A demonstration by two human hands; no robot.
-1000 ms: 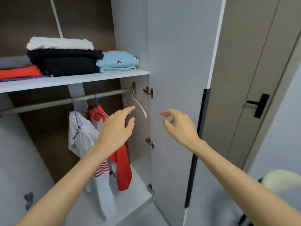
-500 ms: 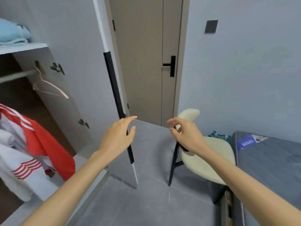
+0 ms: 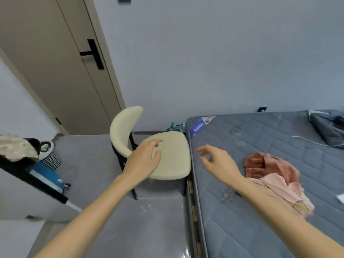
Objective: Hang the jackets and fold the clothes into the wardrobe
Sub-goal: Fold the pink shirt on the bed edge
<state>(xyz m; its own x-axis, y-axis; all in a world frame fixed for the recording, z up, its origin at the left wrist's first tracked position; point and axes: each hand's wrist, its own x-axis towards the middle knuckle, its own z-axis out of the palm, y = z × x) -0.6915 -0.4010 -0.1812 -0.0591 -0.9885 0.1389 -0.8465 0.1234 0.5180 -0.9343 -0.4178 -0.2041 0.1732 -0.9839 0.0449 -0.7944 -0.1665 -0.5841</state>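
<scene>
Both arms extended forward, palms down — left hand (image 3: 144, 161) over the cream chair (image 3: 167, 159) seat, fingers loosely spread, holding nothing. Right hand (image 3: 218, 162) above the grey mattress (image 3: 260, 211) edge, fingers relaxed, empty. Pink and rust clothes (image 3: 273, 174) lie crumpled on the mattress, just right of the right forearm.

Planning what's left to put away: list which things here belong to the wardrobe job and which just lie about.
Job: pink and rust clothes, perhaps dark grey garment, both on the mattress.
Lying about: cream chair, white cable, mesh basket, door.
</scene>
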